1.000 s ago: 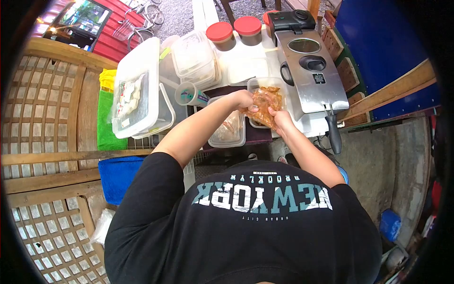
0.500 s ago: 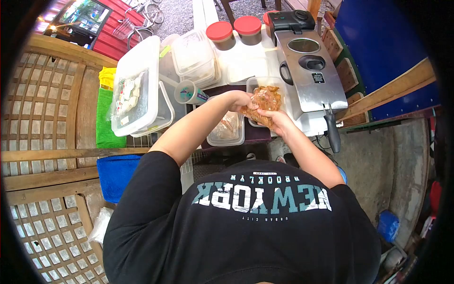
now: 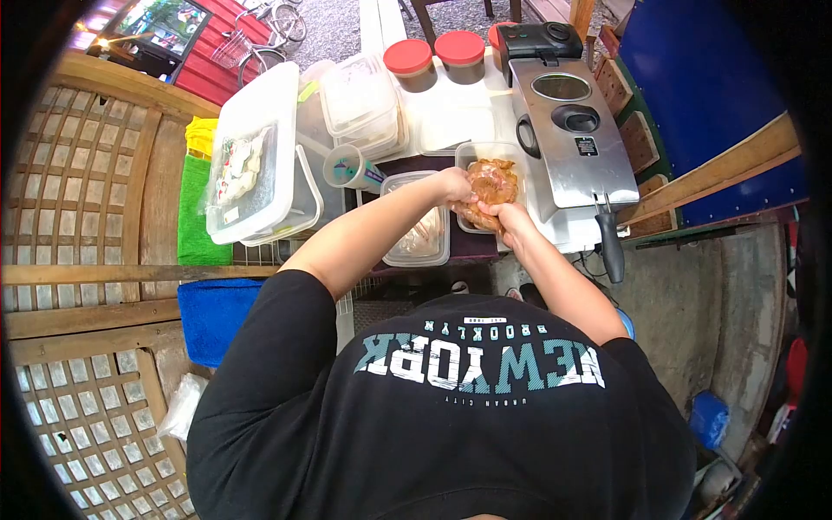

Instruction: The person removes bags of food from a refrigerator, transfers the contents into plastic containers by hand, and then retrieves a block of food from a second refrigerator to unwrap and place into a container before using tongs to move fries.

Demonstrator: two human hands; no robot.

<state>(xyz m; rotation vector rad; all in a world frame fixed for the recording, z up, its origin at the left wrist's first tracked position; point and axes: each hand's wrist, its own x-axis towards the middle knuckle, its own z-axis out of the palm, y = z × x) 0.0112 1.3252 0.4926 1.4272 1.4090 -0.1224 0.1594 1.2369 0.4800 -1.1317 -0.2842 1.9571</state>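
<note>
A clear plastic bag of orange-brown marinated meat (image 3: 494,184) is gripped between both hands. My left hand (image 3: 454,185) is closed on its left side. My right hand (image 3: 511,222) pinches its near edge, thumb toward the left hand. Beneath the bag stands a clear plastic container (image 3: 487,146), partly hidden by the bag and hands. Just left of it, under my left forearm, is another clear container (image 3: 416,262) with pale bagged food inside. A printed plastic cup (image 3: 345,167) stands beyond the left forearm.
A steel deep fryer (image 3: 598,173) with a black-handled basket stands at right. Two red-lidded tubs (image 3: 459,54) and stacked clear containers (image 3: 360,95) sit at the back. A big lidded bin (image 3: 303,204) is at left, near green and blue towels (image 3: 217,321).
The bag of meat has shifted and looks more bunched between my hands. My hands have moved slightly, both still gripping it. The whole view has shifted a little.
</note>
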